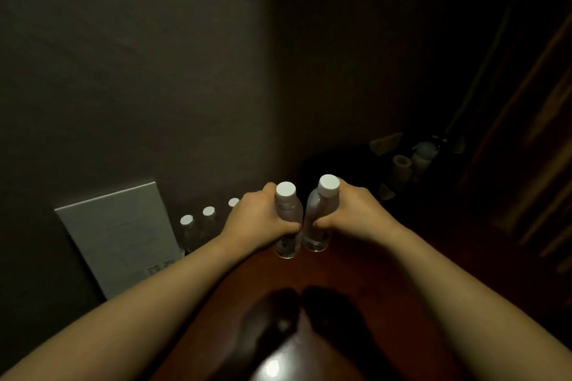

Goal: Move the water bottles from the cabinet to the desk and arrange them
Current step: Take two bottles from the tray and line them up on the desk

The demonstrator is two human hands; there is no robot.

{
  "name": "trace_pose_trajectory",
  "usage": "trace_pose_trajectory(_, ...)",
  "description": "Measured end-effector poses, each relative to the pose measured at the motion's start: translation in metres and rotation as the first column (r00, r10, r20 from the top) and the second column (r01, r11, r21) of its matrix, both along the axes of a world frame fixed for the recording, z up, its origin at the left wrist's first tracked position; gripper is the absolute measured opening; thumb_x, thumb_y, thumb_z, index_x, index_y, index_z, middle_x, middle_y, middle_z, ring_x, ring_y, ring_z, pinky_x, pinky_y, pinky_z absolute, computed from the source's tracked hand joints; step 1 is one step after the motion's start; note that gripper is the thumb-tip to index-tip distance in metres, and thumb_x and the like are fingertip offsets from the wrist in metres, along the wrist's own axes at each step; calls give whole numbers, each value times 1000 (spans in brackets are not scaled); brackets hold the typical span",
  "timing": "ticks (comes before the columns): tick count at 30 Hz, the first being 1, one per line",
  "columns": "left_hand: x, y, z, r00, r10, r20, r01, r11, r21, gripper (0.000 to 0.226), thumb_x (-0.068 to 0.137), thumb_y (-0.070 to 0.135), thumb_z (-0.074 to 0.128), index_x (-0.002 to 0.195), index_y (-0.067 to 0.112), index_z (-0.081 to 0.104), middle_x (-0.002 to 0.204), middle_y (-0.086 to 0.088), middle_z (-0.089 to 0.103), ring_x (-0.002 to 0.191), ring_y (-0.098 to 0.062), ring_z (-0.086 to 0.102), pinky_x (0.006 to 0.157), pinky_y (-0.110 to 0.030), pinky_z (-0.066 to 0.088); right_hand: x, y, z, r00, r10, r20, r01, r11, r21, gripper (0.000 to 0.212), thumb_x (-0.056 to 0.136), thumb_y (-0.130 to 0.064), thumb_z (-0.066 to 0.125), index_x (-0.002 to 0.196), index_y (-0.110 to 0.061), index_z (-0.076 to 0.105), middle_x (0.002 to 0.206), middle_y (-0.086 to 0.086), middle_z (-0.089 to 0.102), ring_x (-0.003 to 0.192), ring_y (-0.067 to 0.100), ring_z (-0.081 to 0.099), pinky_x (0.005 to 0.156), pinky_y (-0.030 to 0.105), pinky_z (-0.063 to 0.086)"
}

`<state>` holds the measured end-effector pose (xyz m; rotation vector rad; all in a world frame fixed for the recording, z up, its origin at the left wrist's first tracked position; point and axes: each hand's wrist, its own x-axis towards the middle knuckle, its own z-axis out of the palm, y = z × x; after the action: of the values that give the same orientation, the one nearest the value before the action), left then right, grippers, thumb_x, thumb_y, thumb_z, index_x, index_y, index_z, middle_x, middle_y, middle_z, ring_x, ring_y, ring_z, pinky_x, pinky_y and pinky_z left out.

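My left hand (258,219) grips a clear water bottle with a white cap (286,195) around its middle. My right hand (353,210) grips a second clear white-capped bottle (318,204) the same way. Both bottles are upright, side by side and almost touching, above the dark reddish wooden desk (371,288). I cannot tell whether their bases touch the desk. Three more white-capped bottles (209,213) stand in a row along the wall to the left, the rightmost partly hidden behind my left hand.
A white card or sign (120,235) leans against the wall at the left. At the back right, in the dark, stand a few cups and small items (411,161). A wooden panel runs down the right edge. A light glare shines on the desk near me.
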<state>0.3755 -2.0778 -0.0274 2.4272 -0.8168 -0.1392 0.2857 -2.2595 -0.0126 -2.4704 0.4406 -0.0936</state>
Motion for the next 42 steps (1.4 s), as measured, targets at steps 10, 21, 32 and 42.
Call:
trace_pose_trajectory(10, 79, -82, -61, 981, 151, -123, -147, 988, 40, 48, 62, 47, 74, 95, 24, 49, 85, 5, 64, 81, -18, 63, 72, -39, 56, 89, -74, -62, 994, 32, -104, -25, 997, 70, 62, 60, -31, 82, 115, -32, 54, 105, -9, 63, 97, 14, 63, 69, 24, 45)
trace_pose_trajectory(21, 132, -124, -144, 927, 325, -185, -331, 944, -1, 47, 64, 36, 79, 94, 17, 49, 90, -5, 68, 81, -25, 66, 68, -37, 55, 164, -89, -135, 980, 33, -197, 8, 980, 199, 43, 77, -28, 71, 117, -26, 55, 107, -3, 66, 102, 21, 65, 78, 28, 49)
trace_pose_trajectory(32, 151, -132, -198, 893, 402, -204, -416, 909, -29, 45, 69, 21, 80, 103, 10, 54, 100, -11, 68, 93, -29, 66, 74, -36, 52, 194, -82, -183, 977, 12, -215, 62, 941, 334, 31, 80, -13, 70, 104, -26, 55, 103, -4, 62, 100, 17, 61, 73, 21, 40)
trace_pose_trajectory(42, 157, -134, -216, 870, 442, -216, -456, 890, -12, 54, 75, 18, 80, 119, 8, 50, 115, -15, 63, 107, -30, 61, 87, -32, 46, 213, -74, -211, 982, 0, -189, 70, 930, 362, 36, 78, -12, 72, 102, -29, 52, 104, -3, 63, 98, 17, 61, 81, 27, 45)
